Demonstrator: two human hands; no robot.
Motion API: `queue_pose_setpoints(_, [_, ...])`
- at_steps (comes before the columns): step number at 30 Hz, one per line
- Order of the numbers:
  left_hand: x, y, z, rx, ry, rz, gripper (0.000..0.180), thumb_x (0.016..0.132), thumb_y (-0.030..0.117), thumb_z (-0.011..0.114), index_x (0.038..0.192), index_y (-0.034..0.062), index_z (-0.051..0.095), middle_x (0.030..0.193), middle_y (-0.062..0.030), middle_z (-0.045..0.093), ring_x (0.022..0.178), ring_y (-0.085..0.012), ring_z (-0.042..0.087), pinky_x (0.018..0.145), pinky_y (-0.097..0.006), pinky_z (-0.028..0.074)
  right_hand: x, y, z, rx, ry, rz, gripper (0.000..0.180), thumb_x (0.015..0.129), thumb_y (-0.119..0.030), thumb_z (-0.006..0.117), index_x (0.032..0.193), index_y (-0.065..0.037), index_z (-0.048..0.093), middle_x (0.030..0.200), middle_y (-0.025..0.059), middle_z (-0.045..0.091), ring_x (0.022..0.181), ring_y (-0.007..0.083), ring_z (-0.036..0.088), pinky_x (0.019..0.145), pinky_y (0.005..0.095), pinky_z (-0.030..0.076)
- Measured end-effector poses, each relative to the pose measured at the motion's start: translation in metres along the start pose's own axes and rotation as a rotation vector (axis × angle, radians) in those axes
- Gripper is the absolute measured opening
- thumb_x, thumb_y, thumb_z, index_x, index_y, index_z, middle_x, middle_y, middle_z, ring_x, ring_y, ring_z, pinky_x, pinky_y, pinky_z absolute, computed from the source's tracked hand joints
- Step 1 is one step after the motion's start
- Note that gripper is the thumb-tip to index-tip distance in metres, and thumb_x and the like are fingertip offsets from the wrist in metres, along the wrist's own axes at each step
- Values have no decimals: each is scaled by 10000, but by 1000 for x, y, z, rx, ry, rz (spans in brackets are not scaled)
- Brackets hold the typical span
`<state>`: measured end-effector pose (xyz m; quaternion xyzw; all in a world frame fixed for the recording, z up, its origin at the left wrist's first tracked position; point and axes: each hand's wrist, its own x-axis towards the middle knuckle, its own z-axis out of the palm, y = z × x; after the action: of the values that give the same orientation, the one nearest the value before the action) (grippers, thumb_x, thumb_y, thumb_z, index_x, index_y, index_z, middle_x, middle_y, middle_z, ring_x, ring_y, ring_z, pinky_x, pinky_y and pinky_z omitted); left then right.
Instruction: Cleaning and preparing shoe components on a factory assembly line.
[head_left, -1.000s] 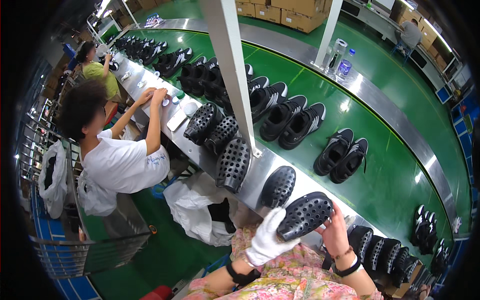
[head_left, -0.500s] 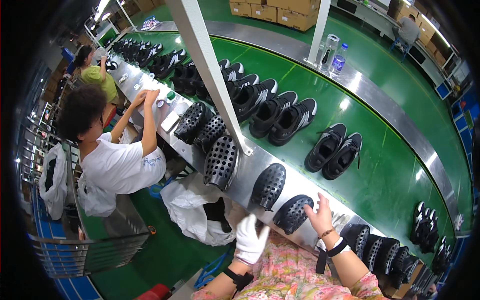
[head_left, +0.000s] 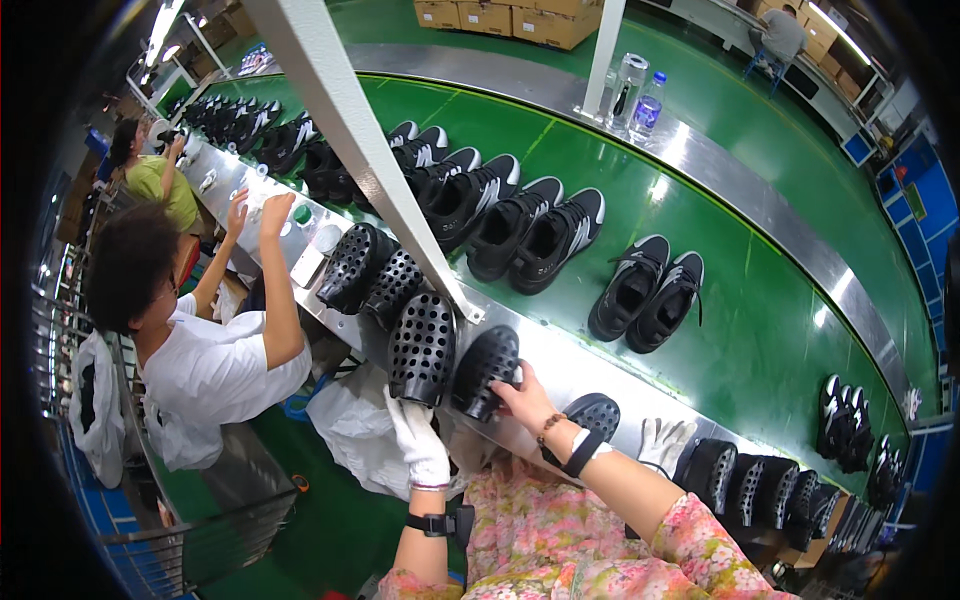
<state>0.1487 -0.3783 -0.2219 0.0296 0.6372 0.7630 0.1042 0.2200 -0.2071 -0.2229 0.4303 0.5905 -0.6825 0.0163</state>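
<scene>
My left hand (head_left: 418, 440), in a white glove, reaches up to the lower end of a black perforated shoe form (head_left: 421, 345). Its fingers are at that end, partly hidden by the form. My bare right hand (head_left: 522, 393) grips the side of a second black shoe form (head_left: 487, 368), which stands close to the right of the first. A third shoe form (head_left: 594, 412) lies on the metal ledge (head_left: 548, 362), partly behind my right wrist.
A white post (head_left: 365, 150) rises just behind the forms. Black shoes (head_left: 555, 240) stand on the green conveyor (head_left: 740, 330). White gloves (head_left: 663, 442) and more forms (head_left: 710, 470) are at right. A co-worker (head_left: 220, 350) sits at left; a white sack (head_left: 350, 420) hangs below the ledge.
My right hand has moved left from the third form and taken hold of the second, which is now nearer the first. My left hand has moved left and up to the first form.
</scene>
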Motion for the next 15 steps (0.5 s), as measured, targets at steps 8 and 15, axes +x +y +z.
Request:
queue_pose_setpoints(8, [-23, -10, 8, 122, 174, -134, 481, 976, 190, 471, 1399, -4, 349, 1174, -153, 557, 1025, -244, 578, 942, -362, 463, -19, -36, -45, -282, 72, -203, 465, 831, -205, 591, 1231, 21, 524, 860, 200, 682, 811, 311, 671, 734, 381, 519])
queue_pose_setpoints(15, [-70, 49, 90, 788, -695, 527, 416, 796, 139, 690, 1158, -29, 575, 1083, -211, 606, 989, -377, 574, 890, -427, 464, -111, -4, -164, -630, 443, -198, 194, 842, -204, 559, 895, -59, 676, 719, 211, 644, 713, 384, 648, 660, 456, 519])
